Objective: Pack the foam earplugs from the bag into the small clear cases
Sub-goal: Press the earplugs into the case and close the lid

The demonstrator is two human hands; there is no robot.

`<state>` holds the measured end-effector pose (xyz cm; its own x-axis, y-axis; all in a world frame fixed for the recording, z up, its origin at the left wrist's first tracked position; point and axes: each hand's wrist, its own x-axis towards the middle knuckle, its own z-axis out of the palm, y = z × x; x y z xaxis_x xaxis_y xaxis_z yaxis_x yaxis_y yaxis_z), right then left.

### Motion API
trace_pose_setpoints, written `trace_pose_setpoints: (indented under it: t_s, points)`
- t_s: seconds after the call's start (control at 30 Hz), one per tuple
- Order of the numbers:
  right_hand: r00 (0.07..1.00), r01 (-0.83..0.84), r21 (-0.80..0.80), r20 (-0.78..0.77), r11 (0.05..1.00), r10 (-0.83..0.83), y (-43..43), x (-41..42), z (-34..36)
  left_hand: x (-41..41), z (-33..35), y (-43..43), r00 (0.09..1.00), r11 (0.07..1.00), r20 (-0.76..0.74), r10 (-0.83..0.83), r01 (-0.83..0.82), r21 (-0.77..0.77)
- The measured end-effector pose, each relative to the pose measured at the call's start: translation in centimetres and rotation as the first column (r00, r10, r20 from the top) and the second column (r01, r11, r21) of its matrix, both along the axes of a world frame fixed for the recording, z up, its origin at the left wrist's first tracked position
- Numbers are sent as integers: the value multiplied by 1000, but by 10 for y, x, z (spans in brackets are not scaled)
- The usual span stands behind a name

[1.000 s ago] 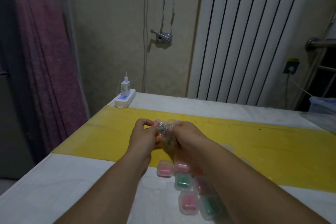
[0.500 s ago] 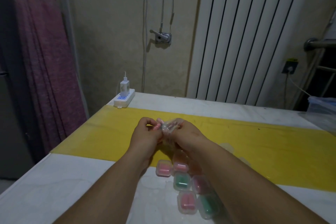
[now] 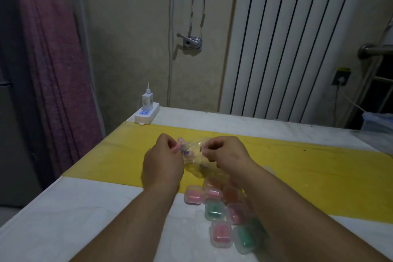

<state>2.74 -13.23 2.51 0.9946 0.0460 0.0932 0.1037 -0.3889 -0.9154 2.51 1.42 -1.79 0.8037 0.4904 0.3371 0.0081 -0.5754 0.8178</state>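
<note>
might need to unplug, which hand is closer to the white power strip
Left. The left hand is on the near side of the power strip, slightly right; the right hand is farther right, past the bag.

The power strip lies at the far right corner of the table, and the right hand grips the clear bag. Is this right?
Not quite: the head view shows the power strip at the far left corner of the table, not the far right. The right hand does grip the clear bag.

Crumpled clear bag (image 3: 194,162) near filled cases (image 3: 214,209)
</note>
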Motion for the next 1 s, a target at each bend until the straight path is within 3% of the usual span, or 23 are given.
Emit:
trace_pose_setpoints:
  t_s: [0.2, 0.3, 0.37, 0.43, 0.53, 0.63, 0.83, 1.0]
  points:
    - [984, 176, -13, 4, 984, -176, -18, -9, -3, -2, 4, 1, 982, 991, -175, 69, -47, 125]
    - [983, 184, 43, -8, 982, -184, -30, -22, -4, -11, 16, -7, 997, 990, -16, 73, -70, 119]
    - [983, 181, 59, 9, 982, -182, -36, -32, -2, -17, 23, -15, 971, 992, 213, -111, 95, 80]
    - [984, 176, 84, 21, 981, -179, -44, -42, 0, -25, 27, -25, 874, 929, 315, -369, 361, 87]
    - [992, 125, 129, 19, 984, -128, -54, -56, 6, -34, 28, -38, 743, 787, 277, -610, 608, 104]
    - [997, 81, 178, -16, 981, -80, -64, -65, 11, -38, 27, -48, 732, 758, 204, -650, 645, 101]
    - [996, 71, 292, -77, 954, -51, -73, -71, 5, -50, 24, -57, 687, 685, 153, -710, 725, -79]
    - [995, 97, 346, -61, 933, -81, -75, -71, -2, -48, 27, -58, 750, 703, 216, -626, 662, -260]
